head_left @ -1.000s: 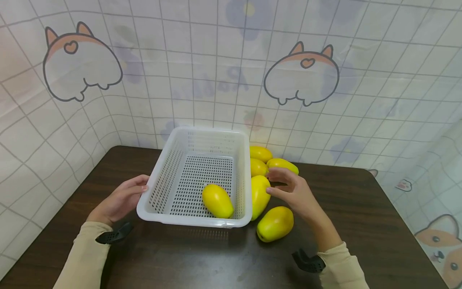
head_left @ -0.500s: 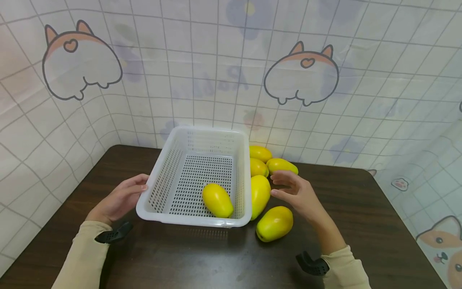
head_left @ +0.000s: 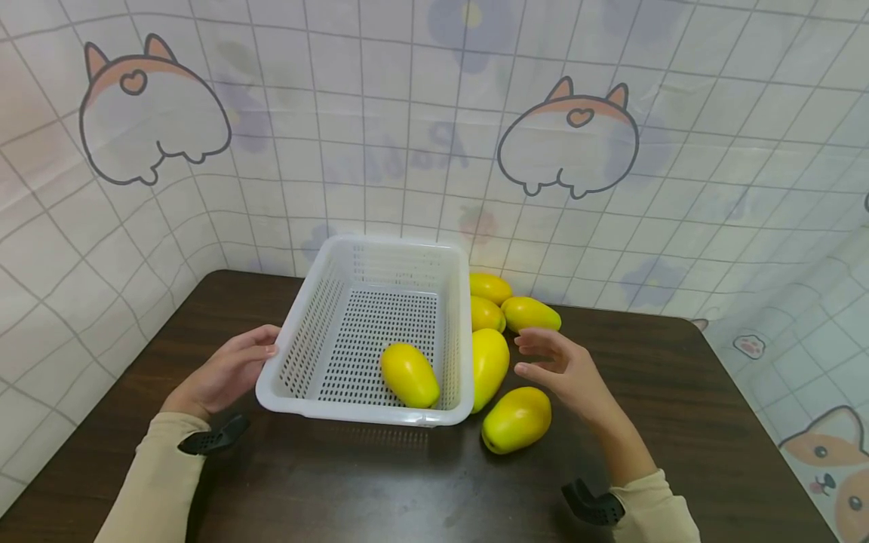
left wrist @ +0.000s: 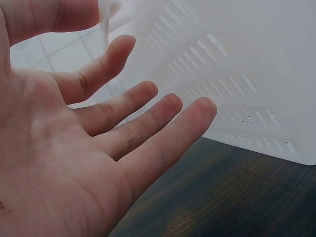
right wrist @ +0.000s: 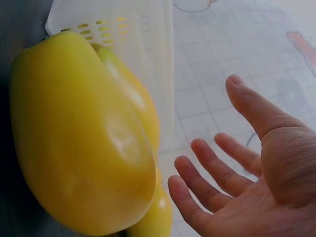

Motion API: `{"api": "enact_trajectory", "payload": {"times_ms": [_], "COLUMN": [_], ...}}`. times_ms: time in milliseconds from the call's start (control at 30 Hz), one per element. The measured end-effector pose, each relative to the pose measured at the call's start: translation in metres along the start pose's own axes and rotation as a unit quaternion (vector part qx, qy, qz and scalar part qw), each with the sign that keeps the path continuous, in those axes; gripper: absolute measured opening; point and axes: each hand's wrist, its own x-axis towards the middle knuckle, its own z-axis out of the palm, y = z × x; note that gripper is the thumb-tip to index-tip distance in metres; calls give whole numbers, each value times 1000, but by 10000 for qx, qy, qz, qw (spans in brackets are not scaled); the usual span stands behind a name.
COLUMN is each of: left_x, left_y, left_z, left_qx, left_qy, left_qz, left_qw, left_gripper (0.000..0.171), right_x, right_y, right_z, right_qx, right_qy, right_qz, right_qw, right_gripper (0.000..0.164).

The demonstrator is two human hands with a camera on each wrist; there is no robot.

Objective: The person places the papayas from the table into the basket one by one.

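In the head view, a white perforated plastic basket (head_left: 380, 416) stands on the table, its near end toward me. My left hand (head_left: 227, 371) pinches its left rim between thumb and index finger; in the left wrist view the other fingers (left wrist: 168, 133) spread out beneath, apart from the wall. One yellow papaya-like fruit (head_left: 410, 375) lies inside, near the front right corner. My right hand (head_left: 566, 373) hovers right of the basket, fingers relaxed and holding nothing. Just below it lies a loose yellow-green fruit (head_left: 517, 420); another fruit (head_left: 490, 368) lies against the basket's right wall.
Further back, several more yellow fruits (head_left: 531, 313) cluster beside the basket's right side. The dark wooden table (head_left: 339, 490) extends to both sides and the front. A white gridded cloth (head_left: 380, 136) with cartoon prints hangs behind. Black wrist straps (head_left: 216, 436) sit on both sleeves.
My right hand has drawn back slightly to the right and toward me, away from the fruits beside the basket. My left hand, the basket and the fruits stay put.
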Motion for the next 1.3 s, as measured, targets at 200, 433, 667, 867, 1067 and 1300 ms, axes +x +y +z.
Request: {"api": "enact_trajectory", "payload": {"times_ms": [200,433,667,867,1067,1300], "left_x": [0,0,0,0,-1,1], "left_y": [0,0,0,0,0,0], "left_z": [0,0,0,-1,-1,-1], "left_qx": [58,62,82,45,-17,-78], "left_qy": [-29,-132,-68,-57,-93,-209], "left_qz": [0,44,22,21,13,85], "left_qw": [10000,9999,9999,10000,10000,9997], "left_gripper": [30,31,31,30,31,31], "right_x": [-4,-9,-13,-16,-17,-18], "right_y": [2,11,16,19,25,32], "right_z": [-4,-8,-10,-9,-9,-11], "right_qx": [-38,-106,-116,-78,-19,158], "right_qy": [-38,-178,-161,-185,-219,-380], "right_qz": [40,113,289,528,510,400], "right_qw": [10000,9997,9994,9984,9985,9984], "right_gripper": [45,45,45,45,44,45]}}
